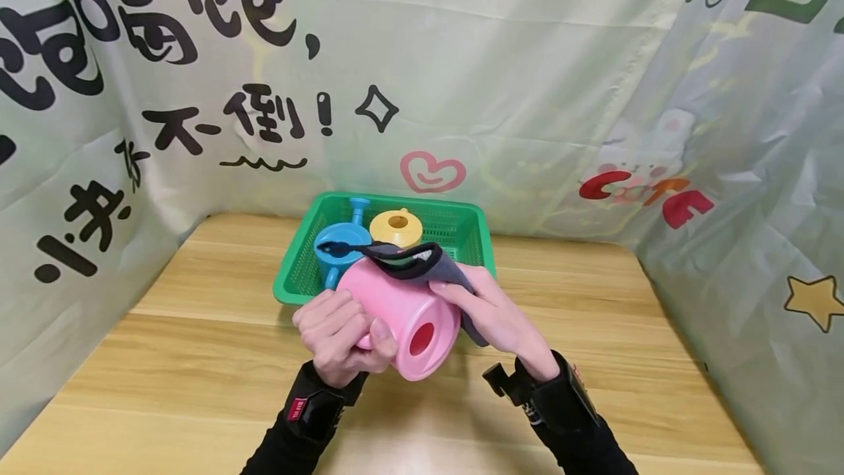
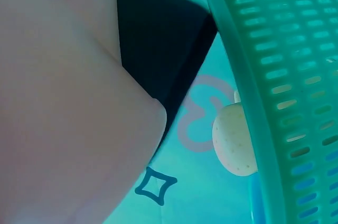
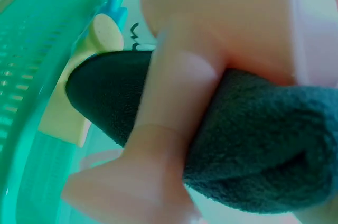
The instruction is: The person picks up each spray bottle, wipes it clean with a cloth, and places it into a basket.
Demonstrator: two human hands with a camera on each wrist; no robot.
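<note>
A pink toy watering can (image 1: pixel 395 299) is held tilted above the table, its end with a round hole towards me. My left hand (image 1: pixel 346 336) grips its handle with curled fingers. On the can's far right side, my right hand (image 1: pixel 494 310) holds a dark grey cloth (image 1: pixel 448 273) with black edging against it, the thumb over the cloth. Seen from the right wrist, the can's spout (image 3: pixel 179 86) passes in front of the cloth (image 3: pixel 264 145). Most of my right fingers are hidden.
Behind the can, a green plastic basket (image 1: pixel 285 277) stands on the wooden table (image 1: pixel 198 358). In it are a blue watering can (image 1: pixel 339 233) and a yellow watering can (image 1: pixel 412 229). A printed curtain (image 1: pixel 527 94) hangs around the back and sides.
</note>
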